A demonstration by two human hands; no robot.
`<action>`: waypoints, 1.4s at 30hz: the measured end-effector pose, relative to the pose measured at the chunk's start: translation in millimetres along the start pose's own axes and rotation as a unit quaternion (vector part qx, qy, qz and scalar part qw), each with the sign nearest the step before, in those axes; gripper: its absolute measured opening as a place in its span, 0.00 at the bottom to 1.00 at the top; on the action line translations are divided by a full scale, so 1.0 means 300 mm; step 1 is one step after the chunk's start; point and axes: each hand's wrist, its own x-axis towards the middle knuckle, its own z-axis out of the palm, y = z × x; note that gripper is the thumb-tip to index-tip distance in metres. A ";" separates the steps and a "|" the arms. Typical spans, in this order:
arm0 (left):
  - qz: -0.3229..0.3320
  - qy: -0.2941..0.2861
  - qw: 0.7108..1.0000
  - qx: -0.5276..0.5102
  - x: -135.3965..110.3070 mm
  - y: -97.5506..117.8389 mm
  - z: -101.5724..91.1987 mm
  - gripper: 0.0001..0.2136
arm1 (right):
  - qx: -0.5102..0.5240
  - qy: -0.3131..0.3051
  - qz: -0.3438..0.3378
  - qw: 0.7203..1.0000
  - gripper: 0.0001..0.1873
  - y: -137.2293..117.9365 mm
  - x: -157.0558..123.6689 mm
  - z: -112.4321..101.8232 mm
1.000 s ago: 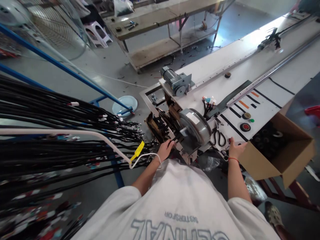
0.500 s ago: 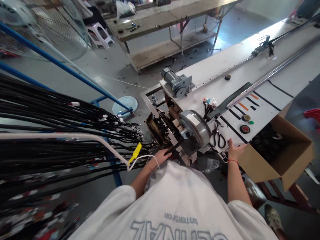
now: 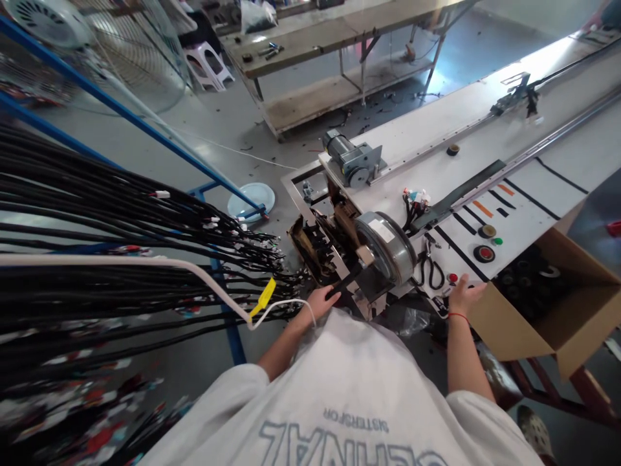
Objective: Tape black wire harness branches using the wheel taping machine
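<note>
My left hand (image 3: 321,303) is closed around the end of a long black strip-like piece (image 3: 348,279), which slants up toward the round grey machine head (image 3: 385,246). I cannot make out whether the piece is a cable bundle or a handle. At the near edge of the white workbench (image 3: 521,226), my right hand (image 3: 466,298) rests with its fingers stretched out, holding nothing. Just left of its thumb sits a red button (image 3: 452,277). Black-handled scissors (image 3: 431,272) lie on the bench between the machine head and this hand.
A cardboard box (image 3: 538,323) of black rolls stands right of my right hand. Tape rolls (image 3: 485,253) and black and orange strips lie on the bench. Many black cable bundles (image 3: 121,213) hang at left on a blue frame (image 3: 160,123). A motor (image 3: 349,155) sits behind the machine head.
My right thumb has shifted off the red button, which now shows. My left hand keeps its grip, and more of the black piece is visible. The whole view has swung slightly.
</note>
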 end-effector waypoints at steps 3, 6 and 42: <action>0.048 0.044 0.996 -0.055 0.038 0.065 0.008 0.17 | -0.024 0.009 -0.046 0.999 0.50 -0.060 -0.026 -0.020; 0.124 0.041 0.990 -0.061 0.096 0.150 -0.001 0.19 | 0.004 -0.011 -0.153 0.988 0.44 -0.203 -0.054 -0.032; 0.057 0.014 0.992 -0.115 -0.114 0.219 -0.055 0.11 | 0.385 -0.705 0.018 0.595 0.20 -0.607 -0.599 -0.163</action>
